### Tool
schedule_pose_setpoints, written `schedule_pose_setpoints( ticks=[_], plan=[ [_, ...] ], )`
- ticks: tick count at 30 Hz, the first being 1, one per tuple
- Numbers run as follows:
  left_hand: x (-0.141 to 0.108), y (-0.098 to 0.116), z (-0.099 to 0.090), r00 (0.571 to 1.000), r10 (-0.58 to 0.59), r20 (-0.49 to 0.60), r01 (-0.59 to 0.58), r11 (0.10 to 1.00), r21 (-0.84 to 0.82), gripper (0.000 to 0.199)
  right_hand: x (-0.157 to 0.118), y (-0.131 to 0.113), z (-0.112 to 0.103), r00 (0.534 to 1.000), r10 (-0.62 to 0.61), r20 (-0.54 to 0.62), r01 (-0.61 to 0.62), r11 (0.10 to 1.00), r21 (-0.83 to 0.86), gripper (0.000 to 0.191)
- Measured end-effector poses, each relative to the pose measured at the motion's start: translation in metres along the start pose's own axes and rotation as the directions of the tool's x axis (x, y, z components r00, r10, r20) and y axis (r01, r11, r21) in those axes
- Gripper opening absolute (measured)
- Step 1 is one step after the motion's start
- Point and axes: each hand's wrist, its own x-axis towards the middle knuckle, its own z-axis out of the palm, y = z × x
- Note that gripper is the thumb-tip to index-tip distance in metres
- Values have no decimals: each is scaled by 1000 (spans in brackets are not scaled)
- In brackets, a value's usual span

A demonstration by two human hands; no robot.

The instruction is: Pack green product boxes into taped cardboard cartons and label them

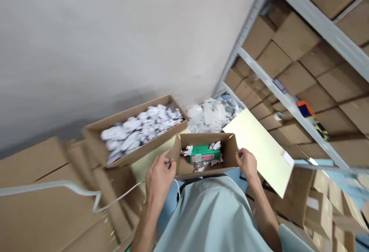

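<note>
An open cardboard box [184, 175] sits in front of my body. Inside it lies a green carton [206, 151] with a pink picture on its front. Crumpled paper [188, 151] is tucked around the carton, and clear plastic wrap [201, 165] lies along its near side. My left hand [160, 175] is at the box's left wall, thumb and forefinger apart; whether it touches the cardboard is hard to tell. On the opposite side, my right hand [247, 163] has its fingers closed at the upper edge of the right wall.
A long carton of crumpled paper [141, 129] stands at the left. Paper scraps [213, 115] are heaped behind the box. A pale yellow board [259, 144] lies at the right, beside shelving [288, 98] stacked with cartons. A white cable [127, 195] runs at the left.
</note>
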Motion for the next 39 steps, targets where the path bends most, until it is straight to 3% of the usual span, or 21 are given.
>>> schedule_pose_setpoints(
  ticks=[3,9,12,18,22,26,31,35,39],
  plan=[
    [15,48,36,974,205,97,-201,978,-46,39,-17,54,-5,986,153,-72,-147,986,75,19],
    [9,158,107,839,499,216,-484,866,-124,37,-29,157,-2,891,401,-214,-344,902,260,25],
    [1,206,156,768,582,267,-574,811,-115,39,-27,206,4,840,481,-251,-386,855,347,29],
    [-10,297,271,646,666,373,-680,724,-116,38,-10,301,15,742,620,-256,-478,756,446,32],
    [-20,349,327,589,698,407,-721,682,-127,40,10,354,14,690,683,-239,-529,702,477,32],
    [-24,380,359,576,708,409,-732,669,-127,38,36,385,11,667,706,-238,-548,681,486,35],
    [-18,397,386,574,702,423,-740,665,-99,39,65,396,18,673,700,-238,-529,681,506,40],
    [-11,398,393,572,708,413,-740,663,-113,39,72,397,22,678,689,-257,-476,677,561,50],
    [-13,395,387,569,714,409,-724,670,-162,36,74,400,18,715,647,-266,-391,685,615,54]
  ],
)
